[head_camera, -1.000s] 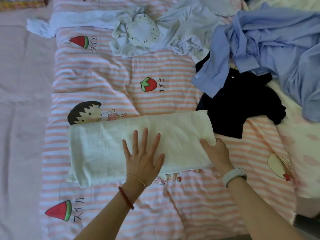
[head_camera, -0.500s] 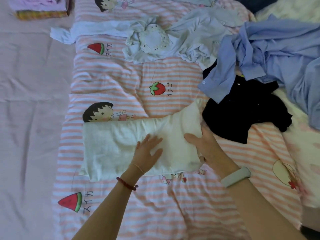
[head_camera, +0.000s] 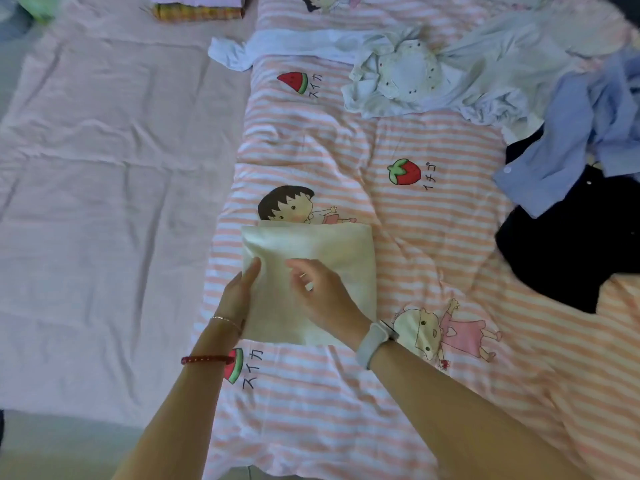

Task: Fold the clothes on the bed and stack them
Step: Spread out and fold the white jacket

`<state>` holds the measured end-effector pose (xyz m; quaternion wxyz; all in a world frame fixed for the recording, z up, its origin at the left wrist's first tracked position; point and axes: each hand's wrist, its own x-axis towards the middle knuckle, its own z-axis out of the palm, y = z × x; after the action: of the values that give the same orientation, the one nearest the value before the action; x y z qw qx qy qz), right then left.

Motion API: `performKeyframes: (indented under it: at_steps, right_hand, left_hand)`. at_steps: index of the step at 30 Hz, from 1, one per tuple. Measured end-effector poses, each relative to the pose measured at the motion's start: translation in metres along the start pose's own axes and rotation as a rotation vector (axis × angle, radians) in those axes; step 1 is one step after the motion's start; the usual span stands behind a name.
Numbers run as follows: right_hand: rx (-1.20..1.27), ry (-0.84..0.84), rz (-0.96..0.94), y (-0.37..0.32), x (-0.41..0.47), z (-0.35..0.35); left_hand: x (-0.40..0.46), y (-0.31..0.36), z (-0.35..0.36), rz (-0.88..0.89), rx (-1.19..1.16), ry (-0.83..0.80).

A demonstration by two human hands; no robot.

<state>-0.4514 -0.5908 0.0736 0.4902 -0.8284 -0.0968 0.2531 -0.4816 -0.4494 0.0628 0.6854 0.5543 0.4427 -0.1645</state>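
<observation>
Both hands on cream folded cloth: left hand flat along its left edge with straight fingers, right hand hovering over its top, fingers relaxed, gripping nothing. Lying mid-bed on striped quilt. Near right edge, unfolded: white garment, blue shirt, dark garment.

スイカ, イチゴ on striped quilt

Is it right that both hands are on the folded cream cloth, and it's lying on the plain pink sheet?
Not quite. Both the left hand and right hand are on the folded cream cloth, but the head view shows it lying on the striped cartoon quilt, not the plain pink sheet.
</observation>
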Motion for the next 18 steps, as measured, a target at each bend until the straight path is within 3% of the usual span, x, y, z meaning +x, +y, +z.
performKeyframes:
  at_steps: [2,3,5,9,16,18]
  right_hand:
    - [-0.294,0.296,-0.164,0.018,-0.003,-0.006]
    - [-0.468,0.348,-0.195,0.029,-0.001,-0.009]
    - [-0.693,0.264,-0.172,0.042,0.005,-0.014]
    - [-0.810,0.044,-0.049,0.064,0.014,-0.018]
    - [-0.828,0.106,0.007,0.075,0.018,-0.010]
    - [-0.844,0.128,0.017,0.074,0.017,-0.009]
  left_hand:
    - [0.006,-0.002,0.007,0.142,0.358,0.169]
    - [0.007,-0.002,0.011,0.203,0.476,0.206]
    - [0.011,-0.001,0.018,0.267,0.550,0.191]
    - [0.024,0.000,0.016,0.333,0.404,0.143]
    - [0.030,0.010,0.019,0.332,0.595,0.285]
    - [0.027,0.011,0.028,0.367,0.770,0.336]
